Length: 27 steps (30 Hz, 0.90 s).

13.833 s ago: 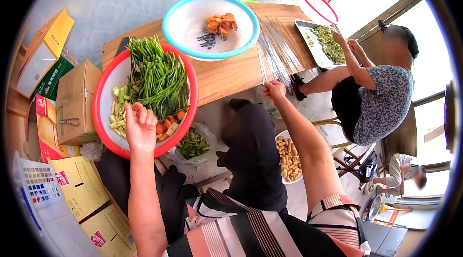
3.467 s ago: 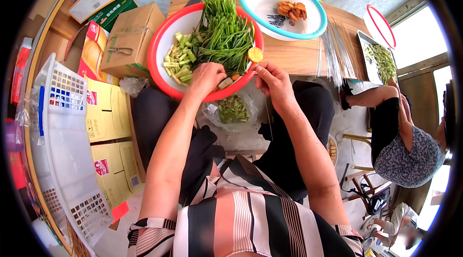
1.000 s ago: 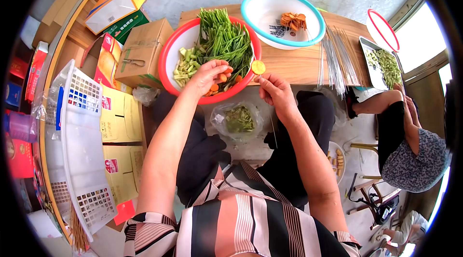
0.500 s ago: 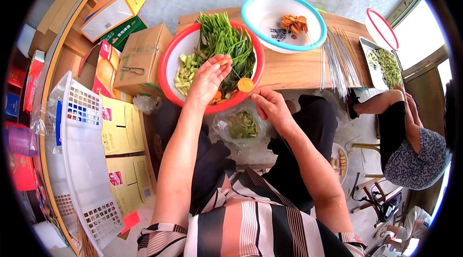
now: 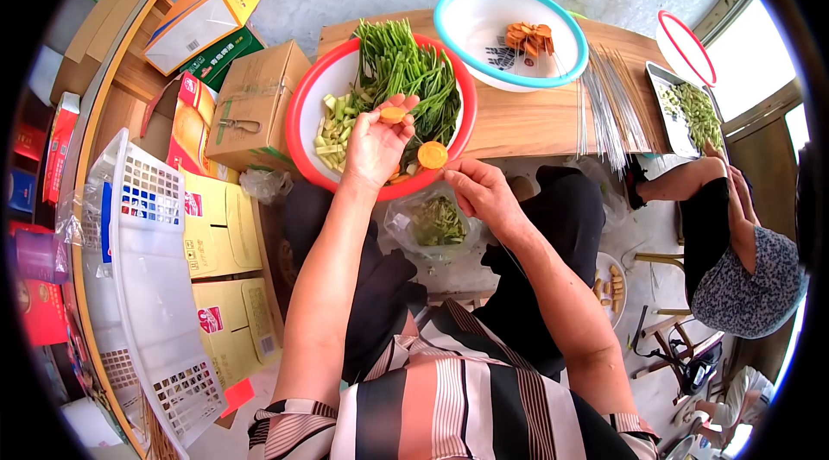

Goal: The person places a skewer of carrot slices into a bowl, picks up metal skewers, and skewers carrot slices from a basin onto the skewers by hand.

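My left hand (image 5: 378, 142) is palm up over the basin, its fingers closed on an orange carrot slice (image 5: 392, 115). To its right, my right hand (image 5: 485, 192) pinches a thin skewer that is hard to make out. A round carrot slice (image 5: 433, 155) is on the skewer, just beyond the fingertips of that hand. Below both hands stands a white basin with a red rim (image 5: 296, 128). It holds long green leafy stems (image 5: 406, 63), pale green chopped pieces (image 5: 335, 136) and more orange slices, partly hidden by my left hand.
A blue-rimmed basin (image 5: 449, 24) with brown-orange slices (image 5: 529, 39) stands on the wooden table (image 5: 509, 128). Metal skewers (image 5: 609, 106) lie beside it, then a tray of filled skewers (image 5: 691, 115). A bag of greens (image 5: 436, 223) hangs below. Another person (image 5: 743, 287) sits at right; boxes (image 5: 259, 102) crowd the left.
My left hand has turned its palm further up and shows a carrot slice in its fingers. The slice on the skewer has shifted slightly left and down, with my right hand nearly still.
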Each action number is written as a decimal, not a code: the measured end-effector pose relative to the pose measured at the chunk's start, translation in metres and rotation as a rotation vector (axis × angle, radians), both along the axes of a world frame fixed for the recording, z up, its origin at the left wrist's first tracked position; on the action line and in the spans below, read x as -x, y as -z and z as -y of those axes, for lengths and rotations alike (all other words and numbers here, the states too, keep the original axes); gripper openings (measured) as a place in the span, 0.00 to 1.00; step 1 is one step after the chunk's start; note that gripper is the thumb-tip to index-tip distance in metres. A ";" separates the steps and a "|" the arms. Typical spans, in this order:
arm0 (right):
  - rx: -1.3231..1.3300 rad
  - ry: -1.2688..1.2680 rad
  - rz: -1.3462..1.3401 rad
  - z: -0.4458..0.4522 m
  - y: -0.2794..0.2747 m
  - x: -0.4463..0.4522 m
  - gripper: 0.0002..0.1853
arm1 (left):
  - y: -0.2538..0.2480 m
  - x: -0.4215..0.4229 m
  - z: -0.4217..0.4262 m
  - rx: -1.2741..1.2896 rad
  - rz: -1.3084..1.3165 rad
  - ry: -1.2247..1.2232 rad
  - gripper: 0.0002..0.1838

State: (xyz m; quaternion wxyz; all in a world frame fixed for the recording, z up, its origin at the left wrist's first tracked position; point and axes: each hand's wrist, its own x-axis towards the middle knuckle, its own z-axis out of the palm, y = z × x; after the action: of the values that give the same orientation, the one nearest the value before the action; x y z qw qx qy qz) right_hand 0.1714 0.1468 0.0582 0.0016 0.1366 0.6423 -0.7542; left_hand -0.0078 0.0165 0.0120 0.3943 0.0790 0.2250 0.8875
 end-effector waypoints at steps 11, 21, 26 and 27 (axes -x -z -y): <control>-0.037 -0.018 0.026 0.003 -0.001 0.002 0.10 | 0.004 0.001 0.000 -0.041 0.076 -0.012 0.24; -0.026 -0.023 0.029 0.005 0.003 0.005 0.11 | 0.005 0.001 -0.001 -0.044 0.068 -0.007 0.23; -0.023 -0.011 0.025 0.006 0.003 0.005 0.11 | 0.004 0.000 -0.001 -0.049 0.060 -0.011 0.23; -0.024 -0.011 0.025 0.006 0.003 0.005 0.11 | 0.004 0.000 -0.001 -0.044 0.055 -0.013 0.23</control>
State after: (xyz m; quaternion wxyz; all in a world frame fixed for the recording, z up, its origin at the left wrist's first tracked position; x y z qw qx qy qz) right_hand 0.1664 0.1409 0.0548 0.0123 0.1425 0.6519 -0.7447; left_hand -0.0080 0.0174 0.0079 0.3926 0.0618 0.1950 0.8967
